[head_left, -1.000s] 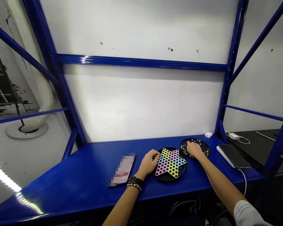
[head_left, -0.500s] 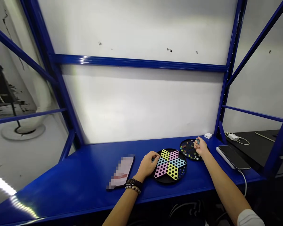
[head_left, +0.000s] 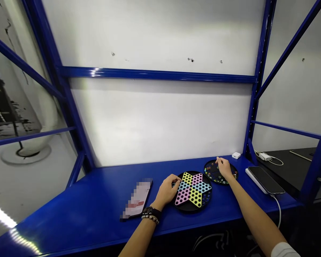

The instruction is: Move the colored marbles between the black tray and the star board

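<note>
The right hand (head_left: 224, 169) sits further left over the round black tray (head_left: 216, 174) than half a second ago, while the left hand (head_left: 167, 191) stays put. At left on the blue shelf (head_left: 82, 207) lies a phone (head_left: 139, 196), partly pixelated. Next comes the left hand, a beaded bracelet (head_left: 151, 217) on its wrist, fingers curled together at the left edge of the star board (head_left: 194, 189); whether they pinch anything, I cannot tell. The star board lies on a round black base (head_left: 191, 209). Right of it and farther back, the tray holds small coloured pieces (head_left: 219, 180); the right fingers bunch above its far part, grip unclear. To the right stand a white cube (head_left: 236, 155) and a second phone (head_left: 266, 179) on a white block (head_left: 254, 179)
</note>
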{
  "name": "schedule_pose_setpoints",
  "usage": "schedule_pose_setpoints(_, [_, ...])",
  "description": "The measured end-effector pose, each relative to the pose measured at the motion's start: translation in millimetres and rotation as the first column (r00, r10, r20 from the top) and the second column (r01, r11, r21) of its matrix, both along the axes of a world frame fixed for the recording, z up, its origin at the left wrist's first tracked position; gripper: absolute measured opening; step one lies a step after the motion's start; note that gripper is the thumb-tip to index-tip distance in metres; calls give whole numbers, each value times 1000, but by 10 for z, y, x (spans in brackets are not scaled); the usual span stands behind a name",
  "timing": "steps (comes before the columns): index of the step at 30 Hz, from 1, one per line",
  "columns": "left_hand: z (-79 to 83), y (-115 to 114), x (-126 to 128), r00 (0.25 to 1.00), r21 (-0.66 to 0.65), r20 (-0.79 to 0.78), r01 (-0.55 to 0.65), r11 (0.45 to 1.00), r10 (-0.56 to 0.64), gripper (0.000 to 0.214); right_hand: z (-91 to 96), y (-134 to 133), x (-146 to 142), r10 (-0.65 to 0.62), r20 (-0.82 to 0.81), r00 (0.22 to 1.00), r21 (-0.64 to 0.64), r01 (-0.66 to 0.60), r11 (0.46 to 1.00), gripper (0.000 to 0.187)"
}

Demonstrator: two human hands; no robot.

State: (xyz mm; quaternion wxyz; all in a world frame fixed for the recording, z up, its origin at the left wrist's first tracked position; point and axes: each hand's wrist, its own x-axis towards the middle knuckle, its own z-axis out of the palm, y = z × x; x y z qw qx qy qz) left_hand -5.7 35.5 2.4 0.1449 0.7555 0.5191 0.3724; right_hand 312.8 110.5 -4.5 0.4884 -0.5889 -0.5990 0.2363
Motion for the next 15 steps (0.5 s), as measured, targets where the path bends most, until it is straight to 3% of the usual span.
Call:
schedule_pose_setpoints(3, [14, -14, 7, 1000, 0, -4, -3, 1000, 3, 22, -1, -56, -127, -19, 428, 904, 20, 12, 1000, 29])
schedule_pose_setpoints(6, [19, -18, 8, 1000, -6, -9, -2, 1000, 2, 22, 23, -102, -294, 68, 671, 738, -81, -19, 997, 26])
schedule_pose_setpoints(9, [13, -14, 5, 1000, -7, -11, -5, 1000, 5, 22, 52, -106, -423, 149, 745, 650, -175, -25, 984, 27])
schedule_pose_setpoints(15, [15, -29, 9, 1000, 0, -14, -17, 1000, 17, 19, 70, -4, -559, 211, 745, 633, -293, 25, 956, 30])
